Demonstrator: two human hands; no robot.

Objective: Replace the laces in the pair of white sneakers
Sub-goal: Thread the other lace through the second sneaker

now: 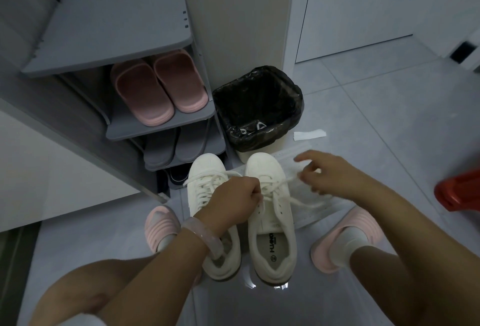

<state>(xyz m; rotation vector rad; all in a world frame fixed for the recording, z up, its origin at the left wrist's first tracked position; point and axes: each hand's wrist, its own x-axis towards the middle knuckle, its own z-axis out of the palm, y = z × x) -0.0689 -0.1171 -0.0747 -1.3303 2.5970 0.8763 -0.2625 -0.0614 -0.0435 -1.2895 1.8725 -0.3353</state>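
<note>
Two white sneakers stand side by side on the floor, toes away from me: the left sneaker (207,170) and the right sneaker (272,222). Both carry white laces. My left hand (233,201) sits over the gap between them, its fingers curled on the right sneaker's lace near the eyelets. My right hand (327,175), blurred, is to the right of the right sneaker and pinches a lace strand (291,179) stretched out from that shoe. Another loose lace end (309,203) trails right across a clear plastic packet (322,211) lying on the floor.
A grey shoe rack (166,128) with pink slippers (158,92) and grey slippers stands at the back left. A bin with a black liner (259,107) is behind the sneakers, a white paper strip (309,135) beside it. A red object (459,190) is at the right edge. My feet wear pink slippers.
</note>
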